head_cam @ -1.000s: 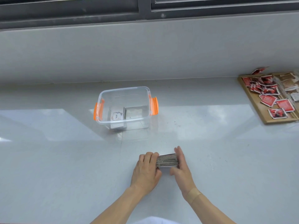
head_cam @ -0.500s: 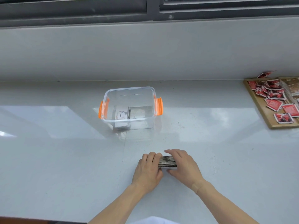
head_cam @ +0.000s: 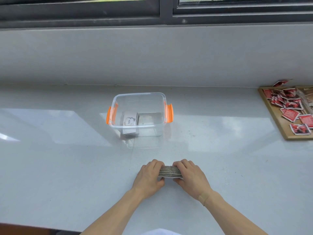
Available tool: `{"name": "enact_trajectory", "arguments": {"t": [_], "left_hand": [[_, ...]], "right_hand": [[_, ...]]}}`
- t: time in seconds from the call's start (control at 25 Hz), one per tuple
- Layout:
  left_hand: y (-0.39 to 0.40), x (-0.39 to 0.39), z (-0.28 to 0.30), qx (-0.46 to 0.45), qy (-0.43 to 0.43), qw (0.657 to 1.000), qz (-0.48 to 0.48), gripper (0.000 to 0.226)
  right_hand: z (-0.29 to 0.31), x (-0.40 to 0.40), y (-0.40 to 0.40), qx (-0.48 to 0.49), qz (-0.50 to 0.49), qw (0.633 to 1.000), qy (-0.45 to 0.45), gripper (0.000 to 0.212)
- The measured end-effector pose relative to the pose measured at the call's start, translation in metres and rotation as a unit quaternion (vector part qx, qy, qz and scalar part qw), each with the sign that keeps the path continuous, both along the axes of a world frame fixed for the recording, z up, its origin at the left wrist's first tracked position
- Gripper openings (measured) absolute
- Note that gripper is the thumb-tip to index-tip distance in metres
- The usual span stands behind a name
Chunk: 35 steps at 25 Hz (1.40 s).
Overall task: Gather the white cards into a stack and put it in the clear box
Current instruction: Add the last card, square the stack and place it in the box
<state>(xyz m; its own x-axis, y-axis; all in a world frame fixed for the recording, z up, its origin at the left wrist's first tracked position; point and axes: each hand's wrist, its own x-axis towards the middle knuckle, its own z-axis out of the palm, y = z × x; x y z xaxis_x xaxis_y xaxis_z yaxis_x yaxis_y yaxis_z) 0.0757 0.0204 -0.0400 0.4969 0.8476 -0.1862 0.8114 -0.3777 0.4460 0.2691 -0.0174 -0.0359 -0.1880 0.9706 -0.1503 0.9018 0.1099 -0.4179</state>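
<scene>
Pale grey stone forms the counter (head_cam: 67,167), which runs under a dark-framed window (head_cam: 166,12) and a low grey wall. Near the front edge, a stack of cards (head_cam: 170,171) is stood on its side on the counter, its striped edges turned upward. It is pressed between two bare hands: the left hand (head_cam: 149,178) is closed against its left end and the right hand (head_cam: 192,178) is curled over its right end, so the stack is clamped from both sides. A tan plaster is seen on the right wrist. Further back, well apart from the hands, a clear box (head_cam: 140,114) with orange handles is set open; cards already lie inside it, one printed with the word "love". At the far right, a wooden tray (head_cam: 277,122) is scattered with red packets (head_cam: 290,115).
</scene>
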Motion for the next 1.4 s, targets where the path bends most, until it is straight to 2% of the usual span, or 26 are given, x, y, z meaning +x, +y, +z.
{"name": "enact_trajectory", "arguments": {"t": [0.16,0.32,0.52,0.72,0.88,1.0,1.12,1.2,1.24,1.32,1.4], "left_hand": [[-0.003,-0.001,0.0,0.02,-0.036,0.999,0.034,0.034],[-0.008,0.001,-0.004,0.027,0.012,0.999,0.018,0.037],[-0.005,0.002,-0.005,0.06,-0.015,0.997,0.042,0.038],[-0.009,0.009,-0.014,0.023,0.034,0.997,0.061,0.04],[-0.006,0.005,-0.016,0.029,0.041,0.998,0.043,0.041],[-0.005,0.004,-0.013,0.017,0.04,0.999,0.032,0.039],[0.001,0.002,-0.004,-0.029,0.035,0.999,0.021,0.039],[0.006,-0.002,0.006,-0.088,0.0,0.996,0.029,0.044],[0.008,-0.006,0.011,-0.141,-0.055,0.987,0.057,0.048],[0.007,-0.016,0.021,-0.247,-0.195,0.938,0.142,0.059],[0.0,-0.026,0.03,-0.322,-0.29,0.874,0.22,0.063]], "right_hand": [[0.005,0.0,-0.001,0.03,-0.009,1.0,-0.001,0.037],[0.002,-0.005,-0.005,0.006,-0.013,1.0,-0.001,0.033],[0.001,-0.005,-0.004,0.035,-0.032,0.999,-0.003,0.034],[-0.006,-0.007,-0.007,0.009,-0.038,0.999,-0.015,0.037],[-0.001,0.0,-0.006,0.033,0.0,0.999,-0.039,0.052],[0.005,0.001,-0.007,0.05,0.019,0.997,-0.062,0.043],[0.016,-0.002,0.0,-0.007,0.027,0.997,-0.066,0.042],[0.025,-0.003,0.003,-0.06,0.009,0.998,-0.027,0.043],[0.03,-0.003,0.003,-0.096,-0.018,0.995,0.016,0.042],[0.039,-0.002,0.002,-0.158,-0.096,0.973,0.137,0.038],[0.045,-0.006,-0.002,-0.196,-0.185,0.92,0.285,0.033]]}}
